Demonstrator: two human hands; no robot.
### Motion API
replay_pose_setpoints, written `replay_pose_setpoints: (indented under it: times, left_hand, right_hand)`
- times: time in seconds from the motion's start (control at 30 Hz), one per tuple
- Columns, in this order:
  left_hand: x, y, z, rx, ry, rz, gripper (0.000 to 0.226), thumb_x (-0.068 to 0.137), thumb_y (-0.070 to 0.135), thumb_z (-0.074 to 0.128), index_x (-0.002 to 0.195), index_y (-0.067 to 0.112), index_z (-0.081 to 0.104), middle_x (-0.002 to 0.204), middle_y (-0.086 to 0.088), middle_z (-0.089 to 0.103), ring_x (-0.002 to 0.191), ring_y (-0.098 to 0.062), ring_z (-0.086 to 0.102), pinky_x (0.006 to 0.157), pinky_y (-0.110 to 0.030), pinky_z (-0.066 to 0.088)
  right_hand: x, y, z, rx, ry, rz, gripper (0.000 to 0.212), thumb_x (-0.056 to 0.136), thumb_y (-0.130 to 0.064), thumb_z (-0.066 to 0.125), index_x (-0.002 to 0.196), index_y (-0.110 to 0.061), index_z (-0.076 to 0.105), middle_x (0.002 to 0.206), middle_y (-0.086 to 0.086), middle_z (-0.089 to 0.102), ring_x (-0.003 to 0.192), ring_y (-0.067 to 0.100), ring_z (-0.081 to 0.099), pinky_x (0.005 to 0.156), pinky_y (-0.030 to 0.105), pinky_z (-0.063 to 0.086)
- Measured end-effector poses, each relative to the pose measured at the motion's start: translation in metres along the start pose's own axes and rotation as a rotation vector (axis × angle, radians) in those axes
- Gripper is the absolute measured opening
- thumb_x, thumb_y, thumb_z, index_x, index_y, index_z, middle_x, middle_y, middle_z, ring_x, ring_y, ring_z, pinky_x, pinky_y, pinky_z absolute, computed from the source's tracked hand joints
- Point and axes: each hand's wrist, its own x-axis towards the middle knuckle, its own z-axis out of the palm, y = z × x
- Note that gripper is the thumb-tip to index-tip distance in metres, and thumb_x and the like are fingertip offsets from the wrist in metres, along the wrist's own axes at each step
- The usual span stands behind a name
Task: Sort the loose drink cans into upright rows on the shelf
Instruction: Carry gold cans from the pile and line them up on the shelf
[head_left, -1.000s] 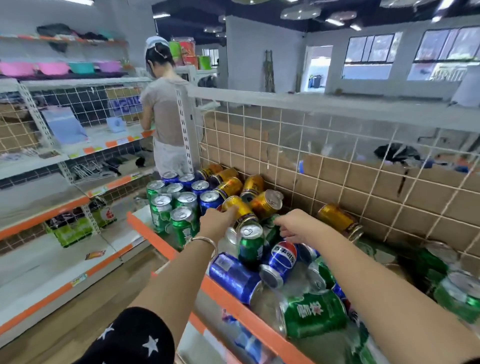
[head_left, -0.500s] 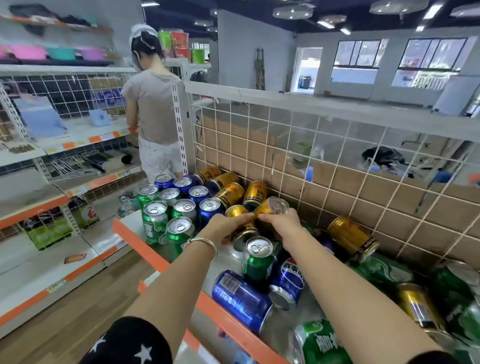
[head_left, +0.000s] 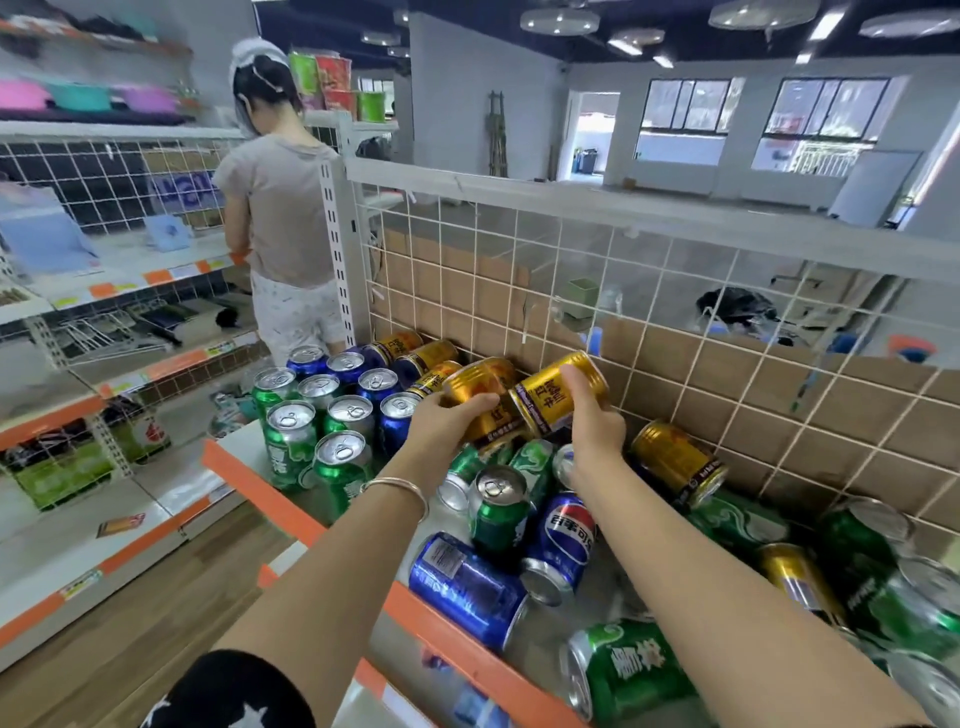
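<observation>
Your left grip (head_left: 449, 423) curls round one gold can (head_left: 475, 387), your right grip (head_left: 595, 423) round a second gold can (head_left: 553, 392). The green and blue rows (head_left: 332, 410) stand upright, with many loose cans (head_left: 467, 587) left to sort.

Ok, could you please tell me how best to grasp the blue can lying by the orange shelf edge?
Likely grip the blue can round its middle, from above: it lies on its side, upper curve bare, with the orange shelf edge and a Pepsi can close beside it.
</observation>
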Motion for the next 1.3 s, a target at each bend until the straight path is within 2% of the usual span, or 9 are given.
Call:
replay_pose_setpoints:
  times: [0.13,0.33,0.6,0.77,0.83,0.9,1.03,1.2,1.3]
  left_hand:
    - [-0.011,0.011,0.028,-0.145,-0.131,0.025,0.044,0.08,0.016,0.07,0.119,0.005,0.054,0.109,-0.016,0.065,0.099,-0.028,0.064,0.085,-0.036,0.054]
    - [-0.046,0.008,0.094,-0.317,-0.362,-0.06,0.023,0.087,0.02,0.058,0.106,0.007,0.059,0.09,-0.01,0.068,0.074,-0.019,0.067,0.066,-0.026,0.056]
    - [-0.151,-0.029,0.211,-0.26,-0.678,-0.247,0.064,0.072,0.033,0.067,0.128,0.008,0.053,0.104,-0.013,0.067,0.084,-0.026,0.065,0.078,-0.037,0.054]
    - [-0.253,-0.061,0.281,-0.186,-0.832,-0.309,0.028,0.088,0.023,0.054,0.112,0.009,0.058,0.09,-0.011,0.07,0.073,-0.022,0.067,0.061,-0.027,0.058]
    - [-0.297,-0.077,0.307,-0.154,-0.89,-0.322,0.015,0.09,0.016,0.051,0.1,0.01,0.06,0.076,-0.007,0.071,0.062,-0.019,0.068,0.054,-0.025,0.057]
    - [-0.342,-0.096,0.332,-0.123,-0.951,-0.332,0.013,0.09,0.013,0.05,0.099,0.01,0.059,0.081,-0.009,0.068,0.067,-0.021,0.067,0.062,-0.03,0.059]
    - [-0.424,-0.131,0.371,-0.128,-1.049,-0.378,0.016,0.091,0.014,0.052,0.104,0.008,0.058,0.097,-0.016,0.066,0.092,-0.033,0.062,0.092,-0.049,0.048]
    - [-0.505,-0.155,0.419,-0.026,-1.143,-0.419,0.036,0.086,0.017,0.061,0.116,-0.003,0.058,0.1,-0.02,0.068,0.083,-0.029,0.066,0.074,-0.037,0.057]
    - [-0.538,-0.169,0.443,0.059,-1.264,-0.483,0.048,0.085,0.021,0.065,0.123,-0.004,0.053,0.117,-0.027,0.062,0.101,-0.037,0.064,0.088,-0.049,0.053]
  right_hand:
    - [-0.014,-0.033,-0.019,0.068,-0.088,-0.085,0.044,0.079,-0.041,0.071,0.112,-0.02,0.052,0.11,0.003,0.063,0.1,0.016,0.059,0.096,0.037,0.047]
    - [-0.025,-0.064,-0.085,0.148,-0.035,-0.142,0.046,0.082,-0.042,0.065,0.119,-0.018,0.053,0.104,0.006,0.065,0.1,0.021,0.063,0.082,0.037,0.053]
    - [-0.097,-0.074,-0.253,0.147,0.282,-0.186,0.084,0.063,-0.064,0.07,0.129,-0.015,0.051,0.113,0.012,0.065,0.094,0.027,0.066,0.089,0.046,0.054]
    - [-0.18,-0.079,-0.371,0.06,0.448,-0.255,0.047,0.075,-0.047,0.074,0.104,-0.011,0.065,0.087,0.004,0.071,0.074,0.018,0.069,0.072,0.033,0.056]
    - [-0.214,-0.079,-0.417,-0.087,0.521,-0.265,0.052,0.07,-0.053,0.075,0.1,-0.011,0.07,0.084,0.002,0.072,0.077,0.018,0.069,0.08,0.036,0.057]
    - [-0.249,-0.077,-0.46,-0.231,0.535,-0.239,0.066,0.059,-0.066,0.073,0.099,-0.013,0.07,0.098,0.007,0.072,0.091,0.023,0.068,0.09,0.041,0.053]
    - [-0.318,-0.069,-0.534,-0.208,0.564,-0.164,0.051,0.072,-0.057,0.071,0.097,-0.013,0.066,0.099,0.012,0.071,0.088,0.025,0.068,0.09,0.041,0.053]
    - [-0.388,-0.066,-0.618,-0.088,0.643,-0.107,0.028,0.084,-0.037,0.067,0.093,-0.012,0.062,0.079,0.009,0.067,0.068,0.024,0.065,0.065,0.032,0.054]
    - [-0.424,-0.062,-0.662,-0.078,0.629,-0.087,0.044,0.075,-0.03,0.076,0.108,-0.007,0.059,0.091,0.015,0.07,0.077,0.028,0.069,0.074,0.043,0.058]
